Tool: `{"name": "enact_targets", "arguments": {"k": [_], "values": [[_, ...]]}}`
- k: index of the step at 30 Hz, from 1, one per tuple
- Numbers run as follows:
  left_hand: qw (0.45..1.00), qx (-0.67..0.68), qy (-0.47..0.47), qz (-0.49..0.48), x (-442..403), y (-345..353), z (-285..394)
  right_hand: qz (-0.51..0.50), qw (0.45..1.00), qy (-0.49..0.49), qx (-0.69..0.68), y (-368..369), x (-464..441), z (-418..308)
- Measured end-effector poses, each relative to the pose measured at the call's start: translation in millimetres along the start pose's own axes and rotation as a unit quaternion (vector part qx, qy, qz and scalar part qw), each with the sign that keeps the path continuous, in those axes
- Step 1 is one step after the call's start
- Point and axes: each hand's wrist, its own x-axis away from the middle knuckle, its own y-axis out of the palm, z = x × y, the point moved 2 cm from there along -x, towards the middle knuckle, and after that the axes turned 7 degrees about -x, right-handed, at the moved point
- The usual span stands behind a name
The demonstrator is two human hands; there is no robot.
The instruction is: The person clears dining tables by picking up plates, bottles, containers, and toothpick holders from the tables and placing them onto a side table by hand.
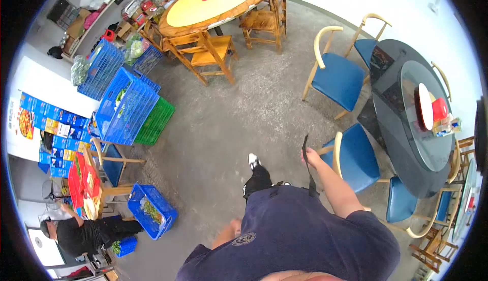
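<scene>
My right hand is out in front of me on the right, its fingers closed round a narrow black strap. One end of the strap sticks up past the fingers; the rest hangs down toward the waist of my dark shirt. A blue-seated chair stands just beyond that hand. Low by my left side is my left hand, partly hidden by the shirt. Its fingers are too unclear to make out, and nothing can be seen in it.
Blue crates are stacked on a green crate at the left. A blue basket of greens sits on the floor near a person in black. A dark round table with chairs stands right; a yellow-topped table stands ahead.
</scene>
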Motion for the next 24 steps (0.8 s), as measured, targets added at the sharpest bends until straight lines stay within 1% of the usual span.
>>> {"name": "enact_targets", "arguments": {"k": [2, 3, 6, 7, 8, 10, 12, 13, 14, 15, 16, 17, 18, 19, 20, 21, 23, 24], "values": [[0.995, -0.069, 0.059, -0.043, -15.3, -22.4, 11.9, 0.012, 0.989, -0.032, 0.147, 3.0, -50.1, -11.2], [0.994, -0.076, 0.061, -0.058, -28.3, -38.7, 16.0, 0.018, 0.974, -0.047, 0.22, -1.4, -74.1, -14.1], [0.991, -0.091, 0.048, -0.085, -103.0, -102.4, 14.6, 0.092, 0.943, -0.021, 0.319, -15.7, -100.7, -35.4], [0.99, -0.098, 0.04, -0.09, -132.1, -132.1, 17.7, 0.092, 0.96, 0.072, 0.255, -27.8, -107.1, -29.8], [0.989, -0.107, 0.039, -0.092, -164.9, -166.7, 25.2, 0.093, 0.965, 0.159, 0.189, -37.3, -117.2, -31.5], [0.982, -0.154, 0.032, -0.1, -236.0, -241.7, 42.5, 0.162, 0.954, 0.224, 0.114, -37.2, -105.2, -58.1], [0.972, -0.216, 0.03, -0.089, -321.9, -332.7, 82.2, 0.164, 0.954, 0.159, 0.194, -35.4, -113.3, -85.0], [0.975, -0.216, 0.03, -0.043, -363.3, -383.9, 115.1, 0.165, 0.954, 0.141, 0.206, -29.1, -117.0, -81.5], [0.979, -0.198, 0.031, 0.023, -400.1, -437.4, 154.2, 0.166, 0.954, 0.122, 0.218, -23.0, -120.8, -78.3], [0.971, -0.119, 0.072, 0.193, -421.3, -492.7, 199.8, 0.173, 0.957, 0.111, 0.207, -22.8, -131.4, -71.3], [0.911, -0.053, 0.182, 0.366, -460.0, -536.8, 233.9, 0.187, 0.961, 0.158, 0.125, -7.0, -136.1, -91.0], [0.971, 0.036, 0.114, 0.208, -469.4, -596.2, 290.4, 0.208, 0.956, 0.204, 0.044, 5.4, -142.2, -105.2], [0.939, 0.123, 0.172, 0.273, -481.0, -634.3, 334.9, 0.218, 0.95, 0.223, 0.01, 15.1, -147.9, -114.0], [0.93, 0.253, 0.191, 0.188, -463.1, -672.0, 389.8, 0.219, 0.948, 0.231, 0.005, 23.1, -156.6, -117.6], [0.902, 0.319, 0.214, 0.195, -455.5, -698.9, 432.9, 0.213, 0.947, 0.241, 0.017, 25.4, -167.2, -119.4], [0.888, 0.348, 0.233, 0.189, -453.4, -721.2, 468.3, 0.198, 0.947, 0.25, 0.045, 25.8, -179.3, -122.0], [0.873, 0.395, 0.239, 0.158, -472.6, -742.4, 515.2, 0.154, 0.945, 0.252, 0.14, 14.8, -211.3, -128.3], [0.862, 0.468, 0.184, 0.071, -490.3, -745.6, 529.7, 0.132, 0.941, 0.248, 0.187, 7.3, -231.3, -135.4]]}}
